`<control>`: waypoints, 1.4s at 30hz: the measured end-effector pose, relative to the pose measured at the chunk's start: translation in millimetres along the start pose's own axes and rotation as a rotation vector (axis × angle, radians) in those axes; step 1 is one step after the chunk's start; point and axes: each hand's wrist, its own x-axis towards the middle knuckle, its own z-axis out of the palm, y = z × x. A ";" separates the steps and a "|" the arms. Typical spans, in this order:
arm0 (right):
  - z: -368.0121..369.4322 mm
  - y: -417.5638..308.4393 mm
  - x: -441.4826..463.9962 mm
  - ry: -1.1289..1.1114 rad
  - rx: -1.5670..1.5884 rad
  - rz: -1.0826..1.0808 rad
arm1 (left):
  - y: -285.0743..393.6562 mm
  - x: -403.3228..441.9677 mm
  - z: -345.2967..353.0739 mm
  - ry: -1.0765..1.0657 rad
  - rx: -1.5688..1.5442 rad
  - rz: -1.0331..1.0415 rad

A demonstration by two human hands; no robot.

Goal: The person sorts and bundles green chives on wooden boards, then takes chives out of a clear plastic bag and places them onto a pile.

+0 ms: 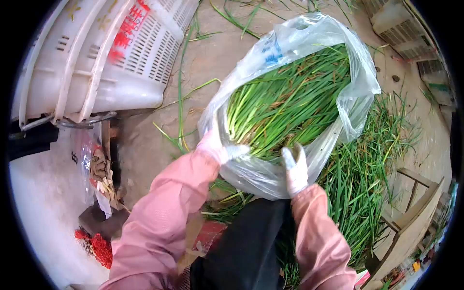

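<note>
A clear plastic bag (360, 92) with blue print lies open on the floor, its rim spread wide. Inside it is a thick bundle of chives (295, 96), pale stem ends toward the left. My left hand (220, 147), in a whitish glove, grips the near-left rim, thumb over the inner side. At the near-right rim, my right hand (296, 171), also gloved, holds the plastic with its fingertips pointing into the bag. Some of the fingers of both hands are hidden by the plastic.
Stacked white plastic crates (121, 58) stand at upper left. A large heap of loose chives (357, 188) covers the floor to the right, beside a wooden stool (411, 217). More crates (401, 29) line the upper right. A red mesh bundle (100, 249) lies at lower left.
</note>
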 end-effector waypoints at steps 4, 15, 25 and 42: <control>21.6 44.3 -40.2 -0.083 -0.359 -0.149 | -64.0 -17.4 10.3 -0.010 -0.091 -0.158; 58.8 13.9 -46.0 -0.826 -0.953 -0.237 | -107.5 -19.3 40.1 0.278 -0.518 -0.465; 9.9 32.2 -7.4 -0.063 0.683 0.476 | -215.0 58.0 25.9 0.701 -0.787 -0.683; 68.3 7.8 -1.0 -0.167 0.569 0.421 | -10.2 36.6 8.4 0.013 0.499 0.005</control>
